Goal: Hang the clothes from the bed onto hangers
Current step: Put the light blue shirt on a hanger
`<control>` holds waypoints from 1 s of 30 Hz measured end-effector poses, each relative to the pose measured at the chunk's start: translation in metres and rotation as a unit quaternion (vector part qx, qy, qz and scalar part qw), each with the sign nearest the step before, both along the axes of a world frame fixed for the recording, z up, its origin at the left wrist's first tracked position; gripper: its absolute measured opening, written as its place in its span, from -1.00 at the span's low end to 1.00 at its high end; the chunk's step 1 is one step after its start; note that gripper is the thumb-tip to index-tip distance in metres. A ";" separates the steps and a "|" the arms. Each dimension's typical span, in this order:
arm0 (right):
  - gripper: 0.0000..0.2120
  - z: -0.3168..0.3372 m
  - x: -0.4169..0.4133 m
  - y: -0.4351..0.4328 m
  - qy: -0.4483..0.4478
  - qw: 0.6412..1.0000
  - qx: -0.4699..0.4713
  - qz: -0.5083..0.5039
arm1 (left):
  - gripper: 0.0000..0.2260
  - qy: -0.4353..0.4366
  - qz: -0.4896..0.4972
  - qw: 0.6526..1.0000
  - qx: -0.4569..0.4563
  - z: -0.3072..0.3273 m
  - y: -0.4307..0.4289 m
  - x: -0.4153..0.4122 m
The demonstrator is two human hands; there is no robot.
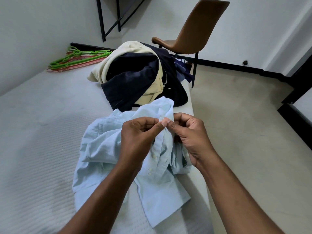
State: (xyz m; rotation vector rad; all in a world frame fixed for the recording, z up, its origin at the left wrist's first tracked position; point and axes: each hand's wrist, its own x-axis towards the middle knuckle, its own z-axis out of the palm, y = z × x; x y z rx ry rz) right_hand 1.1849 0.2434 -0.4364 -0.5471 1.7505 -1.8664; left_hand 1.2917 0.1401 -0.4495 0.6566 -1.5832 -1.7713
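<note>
A light blue button shirt (pixel 104 149) lies crumpled on the white bed (pixel 33 141) near its right edge. My left hand (pixel 138 134) pinches the shirt's buttoned front edge between thumb and fingers. My right hand (pixel 189 132) grips the same edge just to the right, fingers curled round the cloth. Both hands meet above the shirt, lifting its upper part. Behind it sits a pile of clothes (pixel 135 76), navy and cream. Green and pink hangers (pixel 76 59) lie stacked at the bed's far left corner.
A brown chair (pixel 199 26) with black legs stands on the floor beyond the bed's far right corner, with more clothing (pixel 182 68) beside its legs. A black metal frame (pixel 111 17) stands against the far wall. Beige floor (pixel 244 132) runs along the bed's right side.
</note>
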 end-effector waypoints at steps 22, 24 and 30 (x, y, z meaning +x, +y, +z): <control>-0.62 0.016 0.008 0.006 0.002 0.999 -0.051 0.001 | -0.93 0.058 0.010 0.998 0.034 0.004 -0.010 0.004; -0.66 0.013 0.012 0.002 0.033 0.997 -0.062 -0.034 | -0.91 0.064 0.001 0.997 0.032 0.004 -0.012 0.004; -0.72 0.005 0.012 0.000 0.213 0.964 0.007 -0.160 | -0.88 0.058 -0.025 0.998 0.007 0.006 -0.011 0.004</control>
